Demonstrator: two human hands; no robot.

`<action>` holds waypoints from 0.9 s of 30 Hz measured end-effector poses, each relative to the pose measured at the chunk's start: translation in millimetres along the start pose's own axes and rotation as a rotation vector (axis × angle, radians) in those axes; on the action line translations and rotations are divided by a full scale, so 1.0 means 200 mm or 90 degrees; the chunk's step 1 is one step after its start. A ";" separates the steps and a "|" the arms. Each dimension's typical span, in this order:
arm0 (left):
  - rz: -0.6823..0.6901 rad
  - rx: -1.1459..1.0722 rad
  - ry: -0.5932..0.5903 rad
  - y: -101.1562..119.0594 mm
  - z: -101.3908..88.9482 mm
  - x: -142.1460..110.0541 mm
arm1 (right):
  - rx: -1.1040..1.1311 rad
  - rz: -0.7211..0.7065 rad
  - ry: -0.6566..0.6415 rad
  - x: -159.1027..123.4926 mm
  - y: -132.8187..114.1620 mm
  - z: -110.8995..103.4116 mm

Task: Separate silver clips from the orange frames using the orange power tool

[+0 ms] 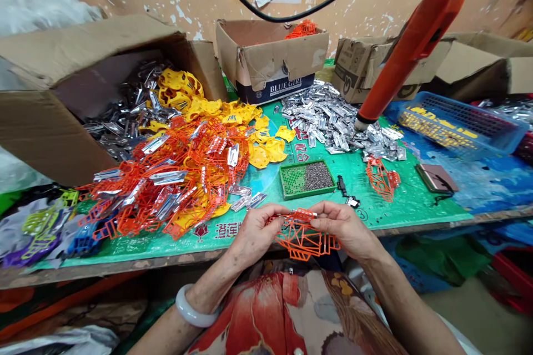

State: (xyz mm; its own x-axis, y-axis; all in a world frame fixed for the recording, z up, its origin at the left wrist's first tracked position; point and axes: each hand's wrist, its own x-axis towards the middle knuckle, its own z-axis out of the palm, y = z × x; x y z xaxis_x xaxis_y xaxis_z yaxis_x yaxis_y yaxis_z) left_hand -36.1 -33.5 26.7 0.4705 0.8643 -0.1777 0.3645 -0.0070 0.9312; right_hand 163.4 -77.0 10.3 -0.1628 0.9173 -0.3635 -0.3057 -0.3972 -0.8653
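Observation:
Close to my body, at the table's front edge, I hold an orange plastic lattice frame (306,241). My left hand (256,233) pinches its left end between thumb and fingers. On the other side, my right hand (343,224) grips its upper right part. Just beyond my hands stands a green tray (287,186) with many small dark screws (318,175) in it. To the left spreads a heap of similar orange frames (200,150), mixed with silver parts and yellow plastic pieces (260,155). Another orange frame (381,177) lies to the right.
An orange-red power screwdriver (412,55) hangs over the right side, its tip near a silver parts pile (328,116). Cardboard boxes (283,52) line the back. A blue basket (491,133) with yellow pieces and a small notebook-like object (437,177) are at right.

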 end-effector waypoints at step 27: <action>0.031 0.145 -0.221 0.17 -0.12 0.11 | -0.004 0.036 -0.069 0.05 0.04 -0.09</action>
State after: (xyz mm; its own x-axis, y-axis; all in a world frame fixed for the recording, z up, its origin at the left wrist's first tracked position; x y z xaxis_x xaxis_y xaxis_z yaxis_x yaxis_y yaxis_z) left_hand -33.0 -2.9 63.1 0.7210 0.6392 -0.2676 0.4843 -0.1886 0.8543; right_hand 176.4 -71.6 -6.6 -0.2799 0.8848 -0.3727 -0.2871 -0.4475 -0.8469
